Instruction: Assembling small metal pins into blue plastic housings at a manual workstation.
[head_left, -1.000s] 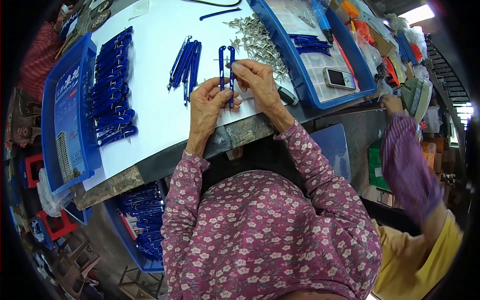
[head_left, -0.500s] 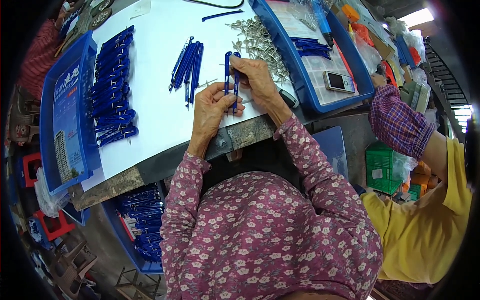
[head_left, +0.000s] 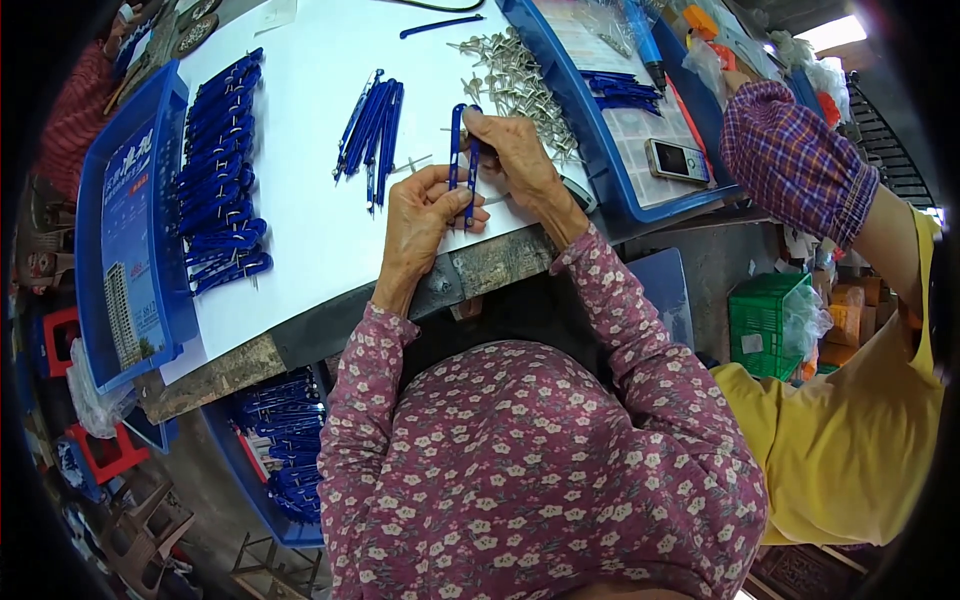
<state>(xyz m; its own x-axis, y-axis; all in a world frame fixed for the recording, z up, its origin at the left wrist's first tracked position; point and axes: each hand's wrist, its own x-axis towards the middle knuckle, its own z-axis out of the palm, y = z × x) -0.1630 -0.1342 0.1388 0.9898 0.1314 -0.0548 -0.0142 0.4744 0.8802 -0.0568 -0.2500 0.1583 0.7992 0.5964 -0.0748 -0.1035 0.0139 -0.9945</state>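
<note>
Two narrow blue strips (head_left: 456, 140) with slots along them stand side by side between my hands, just above the table's near edge. My left hand (head_left: 418, 222) pinches their lower ends between thumb and fingers. At the upper ends, the closed fingers of my right hand (head_left: 522, 160) grip them; a thin metal pin shows at the side there. Left of my hands lies a loose bunch of blue strips (head_left: 375, 125). A heap of small silvery metal pins (head_left: 510, 85) spreads beyond my right hand. One loose metal pin (head_left: 412, 163) lies near my left fingers.
Bundled blue strips (head_left: 220, 170) line the table beside a blue tray (head_left: 180, 220). At right, another blue tray (head_left: 600, 150) holds strips and a phone (head_left: 678, 160). A co-worker's checked sleeve (head_left: 795, 150) reaches past it. Below the table sits a blue bin (head_left: 270, 525) of strips.
The co-worker's arm at the right has reached farther away, past the tray. My hands and the two strips have hardly moved; the whole view has shifted slightly.
</note>
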